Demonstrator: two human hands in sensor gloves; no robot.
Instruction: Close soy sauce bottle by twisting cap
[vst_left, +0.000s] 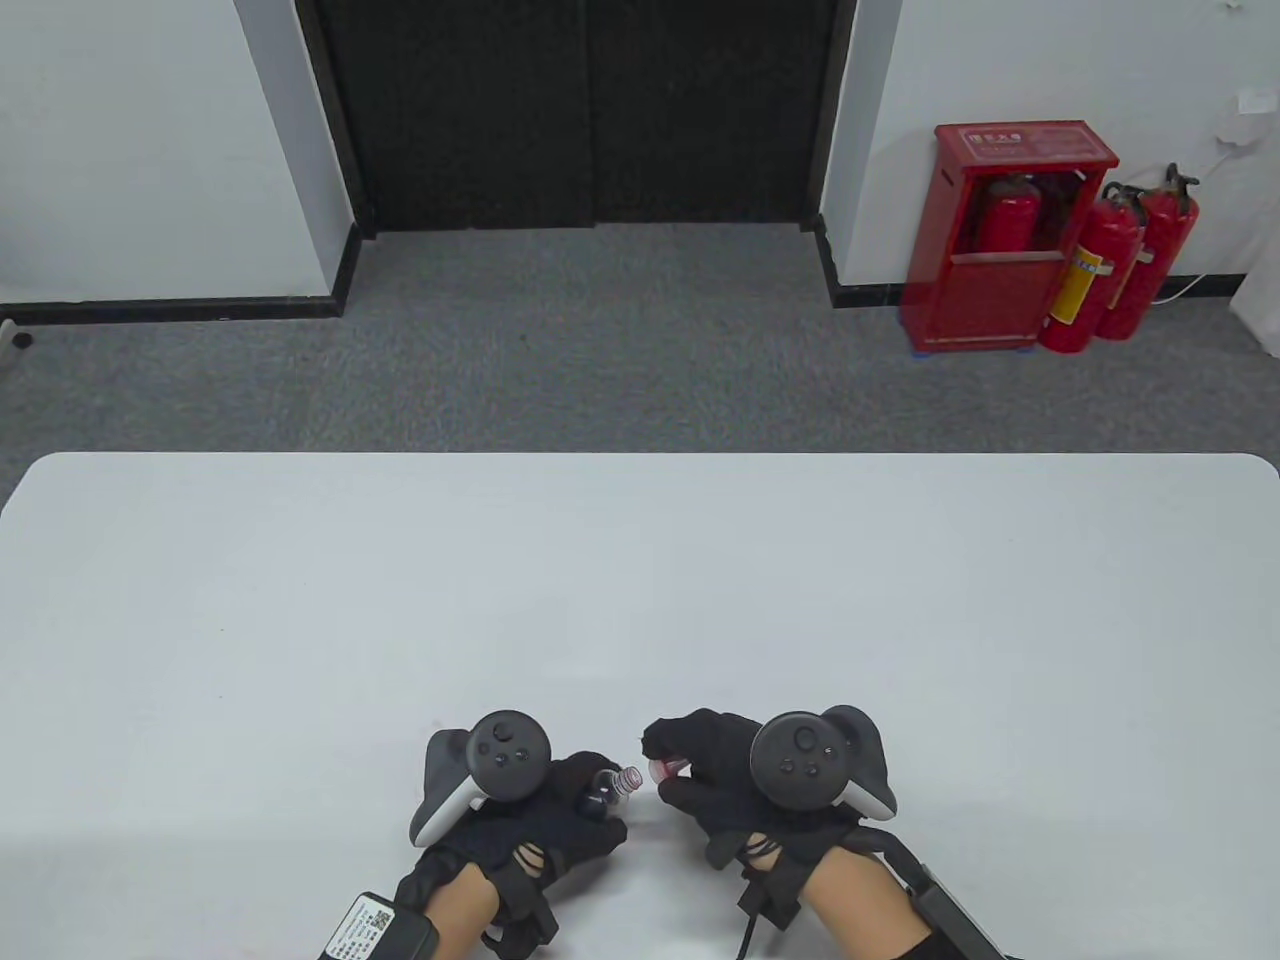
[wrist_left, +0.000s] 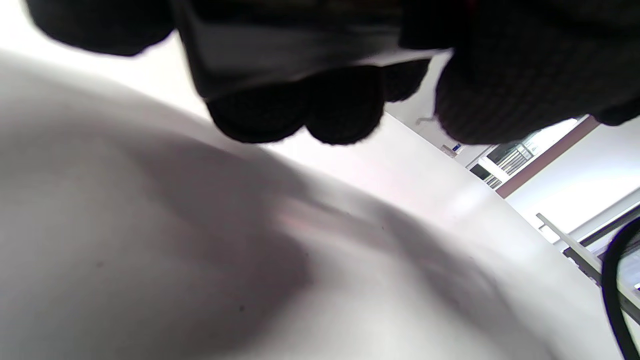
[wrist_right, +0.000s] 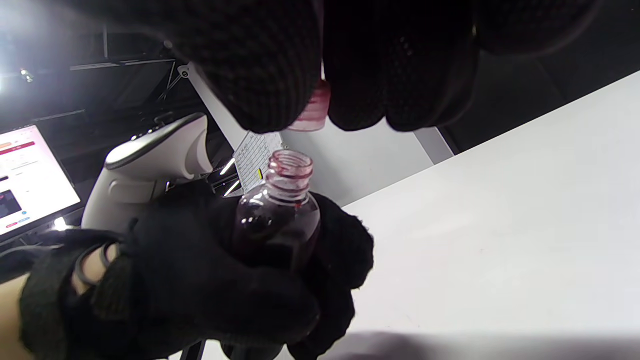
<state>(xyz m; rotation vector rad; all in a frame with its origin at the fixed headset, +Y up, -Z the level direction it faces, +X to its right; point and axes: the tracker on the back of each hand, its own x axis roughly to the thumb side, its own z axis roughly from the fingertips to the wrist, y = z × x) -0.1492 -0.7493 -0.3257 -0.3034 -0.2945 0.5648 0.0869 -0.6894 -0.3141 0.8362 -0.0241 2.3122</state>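
A small clear soy sauce bottle (vst_left: 608, 789) with dark liquid is gripped in my left hand (vst_left: 545, 815) near the table's front edge, its open threaded neck tilted toward my right hand. In the right wrist view the bottle (wrist_right: 277, 215) shows with its mouth uncovered. My right hand (vst_left: 700, 775) pinches the pink-red cap (vst_left: 665, 768) between the fingertips, a short gap from the bottle's mouth. In the right wrist view the cap (wrist_right: 312, 112) sits just above the neck, not touching it. The left wrist view shows only my dark fingers (wrist_left: 300, 105) and the bottle's underside, blurred.
The white table (vst_left: 640, 600) stretches ahead of both hands. Beyond its far edge are grey carpet, a dark doorway and red fire extinguishers (vst_left: 1100, 260) at the back right. A lit screen (wrist_right: 30, 175) shows at the left of the right wrist view.
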